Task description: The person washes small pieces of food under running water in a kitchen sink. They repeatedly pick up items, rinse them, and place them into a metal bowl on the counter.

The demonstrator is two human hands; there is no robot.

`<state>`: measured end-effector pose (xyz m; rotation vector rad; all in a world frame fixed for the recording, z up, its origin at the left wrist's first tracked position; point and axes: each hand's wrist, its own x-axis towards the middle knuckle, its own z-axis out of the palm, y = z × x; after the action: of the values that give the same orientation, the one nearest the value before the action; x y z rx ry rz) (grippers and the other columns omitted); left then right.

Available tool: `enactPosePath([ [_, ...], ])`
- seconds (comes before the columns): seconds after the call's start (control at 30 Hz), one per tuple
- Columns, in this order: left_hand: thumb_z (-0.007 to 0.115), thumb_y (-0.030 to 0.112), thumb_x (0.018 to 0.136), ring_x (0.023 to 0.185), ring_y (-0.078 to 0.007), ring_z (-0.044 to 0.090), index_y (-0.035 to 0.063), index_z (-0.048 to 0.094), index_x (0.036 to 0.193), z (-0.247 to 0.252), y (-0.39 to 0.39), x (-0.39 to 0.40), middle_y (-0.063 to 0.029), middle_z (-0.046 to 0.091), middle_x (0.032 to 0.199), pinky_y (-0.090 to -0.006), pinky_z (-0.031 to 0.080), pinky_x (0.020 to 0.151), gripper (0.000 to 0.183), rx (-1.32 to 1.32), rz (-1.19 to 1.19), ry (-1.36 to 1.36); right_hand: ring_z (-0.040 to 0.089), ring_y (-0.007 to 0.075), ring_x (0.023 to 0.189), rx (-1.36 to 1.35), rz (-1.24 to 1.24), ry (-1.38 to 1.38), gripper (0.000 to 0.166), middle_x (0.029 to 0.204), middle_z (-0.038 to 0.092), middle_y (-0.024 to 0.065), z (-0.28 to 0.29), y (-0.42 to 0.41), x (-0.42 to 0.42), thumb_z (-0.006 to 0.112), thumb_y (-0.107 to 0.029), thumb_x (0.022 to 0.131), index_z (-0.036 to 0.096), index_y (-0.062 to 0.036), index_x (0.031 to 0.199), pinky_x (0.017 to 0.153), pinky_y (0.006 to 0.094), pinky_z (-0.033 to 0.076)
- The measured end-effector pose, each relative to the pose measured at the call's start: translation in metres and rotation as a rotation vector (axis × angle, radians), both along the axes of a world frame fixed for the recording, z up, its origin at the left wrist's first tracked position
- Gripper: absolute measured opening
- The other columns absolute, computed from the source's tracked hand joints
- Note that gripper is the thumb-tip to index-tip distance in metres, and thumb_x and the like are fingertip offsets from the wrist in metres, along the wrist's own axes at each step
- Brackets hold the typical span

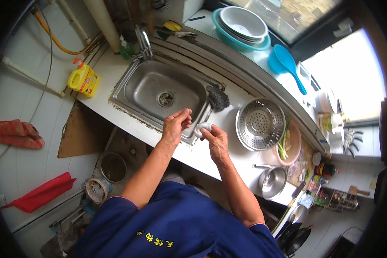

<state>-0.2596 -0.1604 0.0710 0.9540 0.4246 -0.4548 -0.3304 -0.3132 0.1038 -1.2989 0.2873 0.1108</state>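
My right hand [218, 142] pinches a small, glossy white rounded item [202, 129] between thumb and fingers, above the counter at the sink's near right corner. What the item is cannot be made out. Just left of it is my left hand [176, 125], its fingers bent and drawn near the thumb. Nothing shows in that hand, though its palm is hidden. Beyond both hands lies a stainless-steel sink [148, 79] with scraps in its drain strainer [165, 98]. A chrome faucet [144, 43] stands at the back left.
Right of the sink sit a dark scouring pad [218, 98], a steel colander [260, 124], a pink basin [295, 142] with green onions [283, 145], and a steel pot [272, 183]. A knife [297, 193] lies farther right. A yellow detergent jug [84, 79] stands left.
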Motion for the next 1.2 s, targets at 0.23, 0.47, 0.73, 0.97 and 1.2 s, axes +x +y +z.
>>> enactPosePath([
  [0.23,0.057,0.032,0.096,0.069,-0.0118,0.062,0.0032,0.068,0.109,-0.070,0.067,0.128,-0.0057,0.068,0.087,-0.0267,0.048,0.057,0.033,0.684,0.102,-0.196,0.057,0.0101,0.071,-0.009,0.008,0.116,0.020,0.086,0.069,0.0058,-0.023,0.024,0.066,0.063,-0.012,0.091,0.067,0.0024,0.106,0.067,0.0240,0.046],
  [0.47,0.061,0.043,0.089,0.078,-0.0301,0.067,0.0078,0.072,0.087,-0.122,0.111,0.244,-0.0099,0.071,0.083,-0.0403,0.051,0.071,0.036,1.308,-0.207,-0.256,0.055,0.0096,0.067,-0.031,0.038,0.229,0.019,0.084,0.069,0.0059,-0.049,0.031,0.091,0.064,-0.012,0.090,0.068,0.0017,0.102,0.064,0.0241,0.045],
  [0.73,0.066,0.039,0.087,0.080,-0.0210,0.067,0.0112,0.076,0.088,-0.120,0.111,0.260,-0.0102,0.072,0.086,-0.0326,0.050,0.071,0.030,0.906,-0.112,-0.341,0.052,0.0106,0.064,-0.026,0.106,0.303,0.017,0.079,0.064,0.0038,-0.064,0.058,0.164,0.060,-0.011,0.091,0.066,0.0016,0.100,0.060,0.0248,0.042],
  [0.97,0.061,0.051,0.090,0.082,-0.0239,0.067,0.0074,0.069,0.101,-0.079,0.116,0.234,-0.0081,0.071,0.090,-0.0391,0.050,0.075,0.046,0.577,-0.111,0.151,0.065,0.0192,0.079,0.145,0.182,0.250,0.012,0.090,0.066,0.0086,-0.082,0.125,0.287,0.058,-0.010,0.091,0.062,-0.0016,0.100,0.071,0.0300,0.053],
  [1.2,0.062,0.035,0.094,0.074,-0.0201,0.067,0.0057,0.066,0.100,-0.086,0.121,0.226,-0.0066,0.068,0.093,-0.0340,0.055,0.067,0.030,0.116,0.225,-0.057,0.067,0.0201,0.073,0.129,0.168,0.284,0.015,0.087,0.067,0.0089,-0.095,0.156,0.313,0.064,-0.015,0.090,0.062,-0.0018,0.096,0.067,0.0320,0.055],
])
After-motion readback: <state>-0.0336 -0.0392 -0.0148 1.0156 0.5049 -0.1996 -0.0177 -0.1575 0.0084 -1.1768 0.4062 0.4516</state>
